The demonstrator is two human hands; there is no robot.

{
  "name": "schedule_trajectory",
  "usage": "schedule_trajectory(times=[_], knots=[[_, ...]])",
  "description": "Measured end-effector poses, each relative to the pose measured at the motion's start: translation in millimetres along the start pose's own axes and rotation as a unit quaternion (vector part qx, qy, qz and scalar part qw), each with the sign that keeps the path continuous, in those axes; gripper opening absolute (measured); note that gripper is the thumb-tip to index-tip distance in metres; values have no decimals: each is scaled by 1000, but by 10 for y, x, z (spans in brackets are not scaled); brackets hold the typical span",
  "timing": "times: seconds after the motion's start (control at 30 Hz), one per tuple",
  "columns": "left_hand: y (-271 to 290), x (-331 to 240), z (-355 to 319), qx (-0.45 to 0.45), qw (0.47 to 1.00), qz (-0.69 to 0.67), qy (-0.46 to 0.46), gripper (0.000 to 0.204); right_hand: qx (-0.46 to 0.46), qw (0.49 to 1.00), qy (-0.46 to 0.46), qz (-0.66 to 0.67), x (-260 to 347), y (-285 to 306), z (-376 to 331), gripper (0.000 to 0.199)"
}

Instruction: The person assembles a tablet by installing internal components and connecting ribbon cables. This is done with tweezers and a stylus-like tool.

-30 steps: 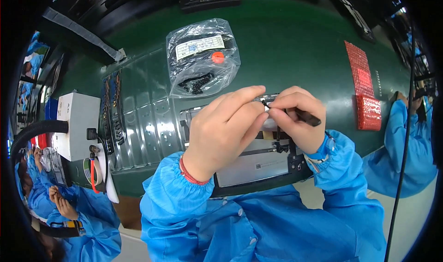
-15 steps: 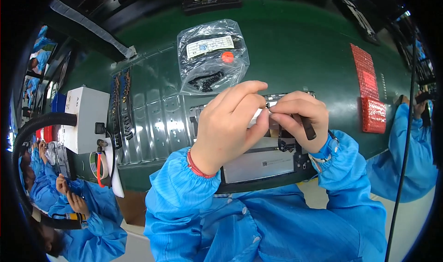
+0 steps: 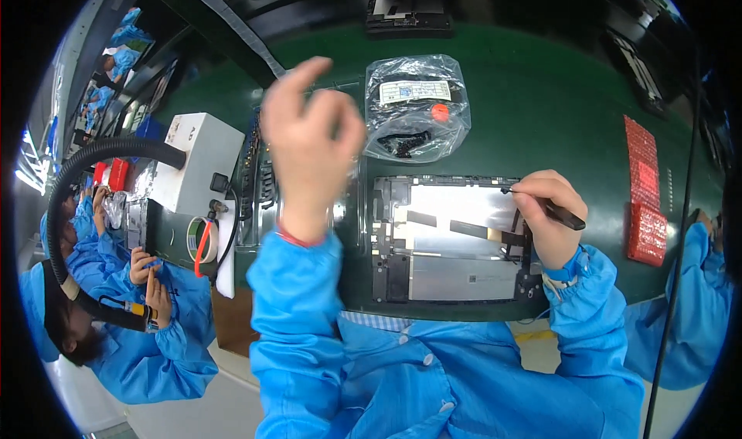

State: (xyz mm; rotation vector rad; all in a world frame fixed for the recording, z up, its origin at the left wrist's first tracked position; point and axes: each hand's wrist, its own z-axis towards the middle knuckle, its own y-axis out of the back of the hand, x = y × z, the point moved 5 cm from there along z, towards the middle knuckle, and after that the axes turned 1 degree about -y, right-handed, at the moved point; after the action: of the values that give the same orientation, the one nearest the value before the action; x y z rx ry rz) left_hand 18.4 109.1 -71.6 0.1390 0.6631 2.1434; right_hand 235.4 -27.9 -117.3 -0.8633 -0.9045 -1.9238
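Head view: the right hand [image 3: 547,216] is closed in a pen-type grip around a slim black tool [image 3: 558,213]. The tool tip rests at the upper right edge of the opened tablet chassis [image 3: 452,238], which lies flat on the green work surface [image 3: 541,107] directly in front of the person. The heel of the right hand sits over the right side of the chassis, near a black flex cable [image 3: 483,231] that crosses the silver inner plate.

The left hand [image 3: 311,141] is raised above the work surface, clear of the chassis and motion-blurred. Its index finger points upward and the remaining fingers are loosely curled. No object is visible in it. The raised hand and blue sleeve [image 3: 297,315] block the view of the surface to the left of the chassis.

Beyond the chassis, a clear plastic bag [image 3: 416,107] lies on the surface. It contains small black parts, a white label and an orange round piece. At the right edge of the surface, a strip of red parts [image 3: 644,192] runs toward the person. To the left stand a white box-shaped unit [image 3: 197,161], a roll of tape [image 3: 202,240] and a black corrugated hose [image 3: 93,168]. At the lower left, another person in a blue coat [image 3: 131,338] works with both hands together.
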Motion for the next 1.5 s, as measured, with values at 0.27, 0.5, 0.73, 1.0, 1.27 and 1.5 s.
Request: schedule_trajectory(times=[0.27, 0.5, 0.73, 1.0, 1.27, 1.5], knots=[[-175, 1164, -286, 257, 903, 325, -114, 7, 1, 999, -18, 31, 1, -46, 10, 13], [-130, 973, -424, 330, 886, 267, -184, 9, -6, 1000, -14, 14, 11, 3, 10, 12], [234, 1228, -52, 82, 972, -110, 191, 12, -42, 993, -75, 80, -104, 15, 29, 7], [90, 663, -46, 55, 847, -409, 336, 23, -103, 969, -164, 154, -287, 80, 43, 11], [66, 648, -166, 23, 786, -514, 342, 19, -89, 977, -154, 120, -243, 95, 26, 9], [38, 658, -207, -3, 743, -584, 326, 13, -79, 981, -136, 113, -225, 70, 25, 9]])
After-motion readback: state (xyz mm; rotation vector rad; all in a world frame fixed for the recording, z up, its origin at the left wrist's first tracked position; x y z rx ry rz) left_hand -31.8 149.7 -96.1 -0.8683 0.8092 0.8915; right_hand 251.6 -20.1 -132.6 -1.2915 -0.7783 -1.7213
